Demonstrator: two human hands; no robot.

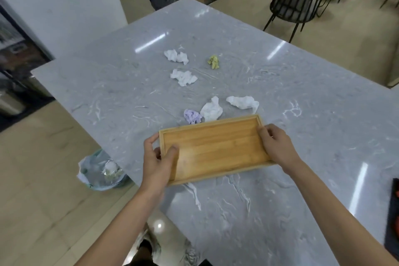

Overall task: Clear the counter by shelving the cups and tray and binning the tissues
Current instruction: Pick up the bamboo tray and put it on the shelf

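Both hands hold the wooden tray (212, 149) by its short ends. The left hand (158, 158) pinches the left rim, with the thumb inside the tray and the fingers under or behind the edge. The right hand (275, 148) closes on the right rim in the same way. The tray is empty and sits at the near part of the grey surface (280, 211); I cannot tell if it is already lifted or touches the stone.

The risks, as I judge them:

- The crumpled white tissue (211, 110) and the small purple tissue (192, 116) lie just beside the far rim — if the tray slides forward before it rises, it can push them further away.
- The grip is only on thin rims, so a tilt during carrying can let one end slip.
- No cups are visible and the shelf is out of view, so the person must turn away while carrying.
- More tissues (183, 77) remain well apart on the surface, and the bin (101, 170) stands on the floor at the left corner — a throw from a distance can miss it.
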